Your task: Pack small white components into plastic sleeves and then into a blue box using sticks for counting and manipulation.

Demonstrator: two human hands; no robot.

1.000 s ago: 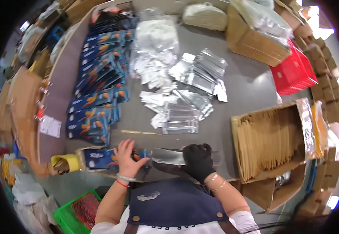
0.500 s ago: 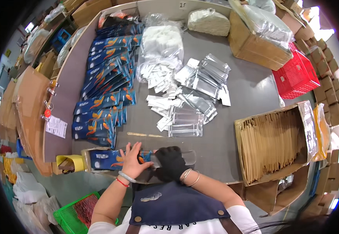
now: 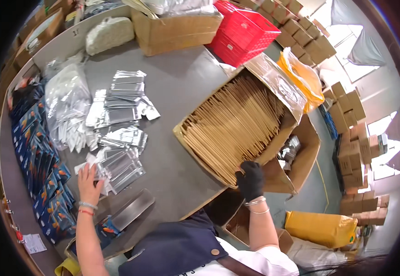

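Observation:
My bare left hand [image 3: 89,184] reaches over the near end of a loose pile, its fingers spread at small white packets [image 3: 92,161] and clear silvery packets [image 3: 121,169]. On my right hand [image 3: 250,180] is a black glove. Its fingers are bent and pressed together at the near corner of a tight row of flat brown cardboard pieces [image 3: 232,129] in an open carton [image 3: 200,172]. What lies between those fingertips is partly hidden. A clear, round-ended plastic strip [image 3: 134,209] lies by the table's near edge, its lower end at a blue printed pouch [image 3: 108,228].
Overlapping blue pouches [image 3: 36,152] line the left side. Behind the pile sits a clear bag of white packets [image 3: 66,94]. A cardboard box [image 3: 177,32] and red crates [image 3: 246,34] stand at the back. Another open carton [image 3: 308,156] sits beyond the right edge.
The view has swung right. My left hand has left the blue pouch for the packet pile. My right hand has let go of the plastic strip and moved right to the cardboard pieces.

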